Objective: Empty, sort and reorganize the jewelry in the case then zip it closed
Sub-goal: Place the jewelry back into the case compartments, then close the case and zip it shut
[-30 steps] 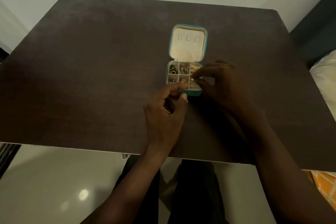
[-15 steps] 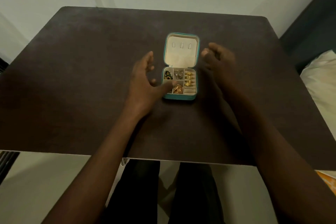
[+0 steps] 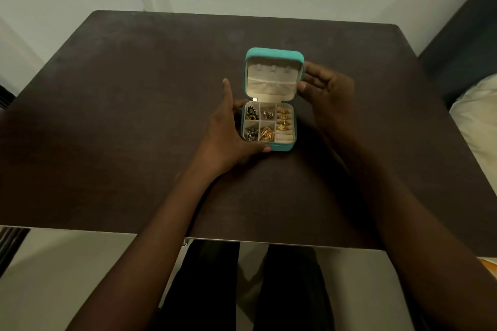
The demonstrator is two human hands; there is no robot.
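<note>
A small teal jewelry case (image 3: 281, 146) stands open in the middle of the dark table (image 3: 121, 115). Its cream lid (image 3: 272, 80) is tilted upward from the table. The tray holds gold rings (image 3: 284, 120) in the right roll section, gold pieces (image 3: 267, 134), silver pieces (image 3: 267, 112) and a green and gold piece (image 3: 251, 113) in the small compartments. My left hand (image 3: 226, 137) grips the base of the case at its left side, thumb on the front edge. My right hand (image 3: 326, 88) holds the lid's right edge with its fingertips.
The table's near edge (image 3: 242, 239) runs across the lower view, with my legs below it. A dark headboard (image 3: 468, 43) and a white pillow (image 3: 478, 126) lie to the right. A pale wall stands behind the table.
Both hands left the compartments and spread apart, then closed in on the case. The left now grips the base, the right holds the lid, which has risen from lying flat.
</note>
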